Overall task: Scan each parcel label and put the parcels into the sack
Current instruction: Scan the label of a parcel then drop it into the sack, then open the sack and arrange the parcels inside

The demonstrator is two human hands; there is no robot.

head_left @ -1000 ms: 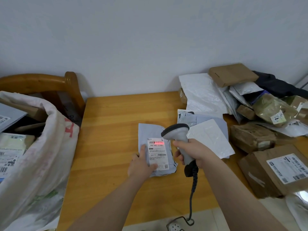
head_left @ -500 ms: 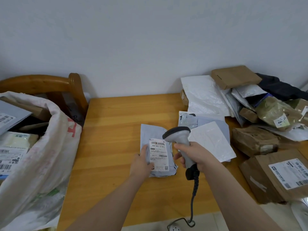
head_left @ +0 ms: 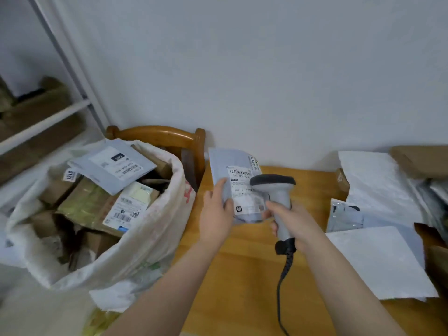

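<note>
Head view, items listed by size.

1. Table [head_left: 242,275]: wooden, set against the wall. White and grey mailers [head_left: 378,185] are heaped on its right side.
2. Sack [head_left: 157,226]: white woven, mouth open, standing just beside the table's left end in front of a wooden chair [head_left: 169,134]. It is already well filled with boxes and mailers.
3. Parcel [head_left: 223,161]: a grey plastic mailer held up over the far left part of the table, between the sack and the scanner [head_left: 278,197].
4. Left hand [head_left: 215,214]: it pinches the parcel at its lower left edge, with the thumb across the front face. The fingers behind are hidden.
5. Right hand [head_left: 295,221]: it is wrapped round the scanner's handle, and the cable [head_left: 282,287] hangs below it. The scanner head stands in front of the right part of the label [head_left: 242,175].

Handling, as a judgement: the parcel looks thin, light and soft, with a slick skin, so it should flop if held by one corner only. A firm pinch along an edge, clear of the barcode, seems the proper hold. It appears in no way fragile.

Orientation: the long axis runs roughly upright, the top leaning a little left. The label faces the wearer and its print reads upright, barcode uppermost. A second strip of print runs along the right edge.
</note>
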